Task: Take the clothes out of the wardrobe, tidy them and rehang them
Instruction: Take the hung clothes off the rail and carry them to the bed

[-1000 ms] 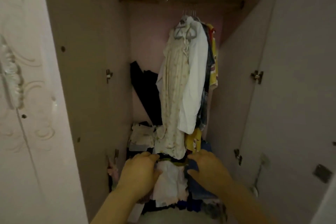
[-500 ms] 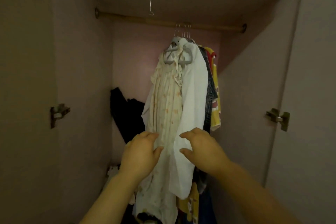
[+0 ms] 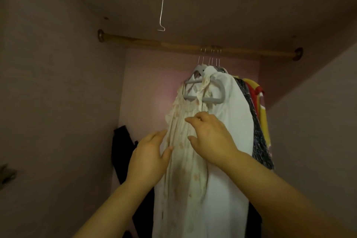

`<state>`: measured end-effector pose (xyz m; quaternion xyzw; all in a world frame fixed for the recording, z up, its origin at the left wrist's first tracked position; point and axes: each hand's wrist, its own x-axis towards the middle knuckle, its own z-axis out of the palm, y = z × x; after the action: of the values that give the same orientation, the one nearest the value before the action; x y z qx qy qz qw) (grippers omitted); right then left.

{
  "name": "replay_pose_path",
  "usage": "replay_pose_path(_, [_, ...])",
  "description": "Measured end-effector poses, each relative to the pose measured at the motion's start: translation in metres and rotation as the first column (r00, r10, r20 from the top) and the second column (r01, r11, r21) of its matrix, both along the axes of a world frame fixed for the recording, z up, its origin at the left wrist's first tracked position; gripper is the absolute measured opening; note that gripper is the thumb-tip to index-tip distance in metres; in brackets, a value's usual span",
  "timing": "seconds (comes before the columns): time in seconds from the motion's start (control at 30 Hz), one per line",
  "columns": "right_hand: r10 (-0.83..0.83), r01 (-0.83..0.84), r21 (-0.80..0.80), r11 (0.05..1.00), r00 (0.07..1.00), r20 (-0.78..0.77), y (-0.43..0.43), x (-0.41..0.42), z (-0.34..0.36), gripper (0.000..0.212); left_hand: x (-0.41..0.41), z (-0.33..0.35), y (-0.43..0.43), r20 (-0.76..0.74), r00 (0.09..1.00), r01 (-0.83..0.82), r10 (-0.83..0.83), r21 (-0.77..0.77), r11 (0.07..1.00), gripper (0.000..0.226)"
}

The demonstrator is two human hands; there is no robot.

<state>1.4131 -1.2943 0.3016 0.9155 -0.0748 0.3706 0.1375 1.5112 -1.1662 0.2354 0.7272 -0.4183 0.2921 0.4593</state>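
A cream patterned dress [image 3: 183, 160] hangs on a grey hanger [image 3: 201, 91] from the wooden rail [image 3: 173, 45] inside the wardrobe. Behind it hang a white shirt [image 3: 237, 121], a dark patterned garment [image 3: 258, 137] and a yellow and red garment [image 3: 260, 102]. My left hand [image 3: 148, 158] lies against the dress's left edge, fingers straight. My right hand [image 3: 210, 137] is raised at the dress's chest, fingers spread and lightly bent, touching the fabric. Neither hand grips anything.
A bent wire hook [image 3: 162, 4] dangles from the wardrobe ceiling at upper left. A black garment [image 3: 123, 152] hangs low against the pink back wall. A door hinge [image 3: 6, 175] sticks out of the left side panel. The rail's left half is bare.
Both hands have risen from the clothes pile at the wardrobe bottom up along the cream dress to its chest. The view has tilted upward toward the rail.
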Motion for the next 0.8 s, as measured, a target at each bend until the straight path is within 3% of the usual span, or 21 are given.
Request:
replay_pose_path(0.17, [-0.074, 0.094, -0.132, 0.987, 0.986, 0.148, -0.028, 0.057, 0.054, 0.047, 0.050, 0.036, -0.044, 0.032, 0.996, 0.090, -0.089, -0.037, 0.995, 0.053])
replay_pose_path(0.33, [-0.245, 0.312, -0.287, 0.905, 0.938, 0.247, -0.059, 0.108, 0.107, 0.047, 0.103, 0.066, -0.082, 0.102, 0.985, 0.142, -0.138, -0.038, 0.989, 0.053])
replay_pose_path(0.5, [-0.396, 0.491, -0.236, 0.838, 0.847, 0.354, -0.098, 0.124, 0.129, 0.061, 0.140, 0.086, -0.112, 0.172, 0.971, 0.178, -0.168, -0.040, 0.983, 0.053])
replay_pose_path(0.8, [-0.369, 0.503, -0.244, 0.829, 0.820, 0.437, -0.147, 0.134, 0.136, 0.081, 0.169, 0.132, -0.138, 0.301, 0.947, 0.135, -0.115, -0.049, 0.990, 0.057])
